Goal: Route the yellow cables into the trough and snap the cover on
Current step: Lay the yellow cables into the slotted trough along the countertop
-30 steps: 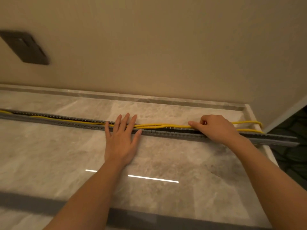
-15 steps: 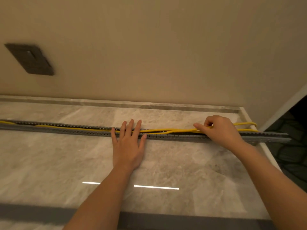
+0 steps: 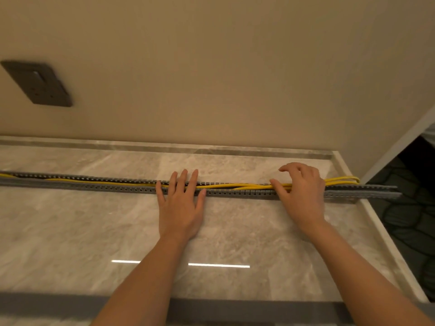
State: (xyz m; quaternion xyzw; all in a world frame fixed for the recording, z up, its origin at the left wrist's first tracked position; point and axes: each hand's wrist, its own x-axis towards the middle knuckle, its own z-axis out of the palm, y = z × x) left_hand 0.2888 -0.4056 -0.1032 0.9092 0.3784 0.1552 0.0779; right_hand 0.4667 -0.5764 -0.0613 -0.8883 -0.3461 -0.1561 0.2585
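Right hand (image 3: 303, 191) uncurled, marble counter (image 3: 70, 231), beige wall (image 3: 211, 78)

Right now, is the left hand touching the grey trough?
Touching. The head view shows the left hand lying flat, its fingers across the trough.

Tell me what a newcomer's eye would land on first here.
The bright yellow cables stand out first, running along the long grey slotted trough across the marble surface, looping out near its right end. Next, two bare hands: the left hand flat across the trough mid-frame, the right hand arched over the cables further right. A dark socket plate sits on the wall, upper left.
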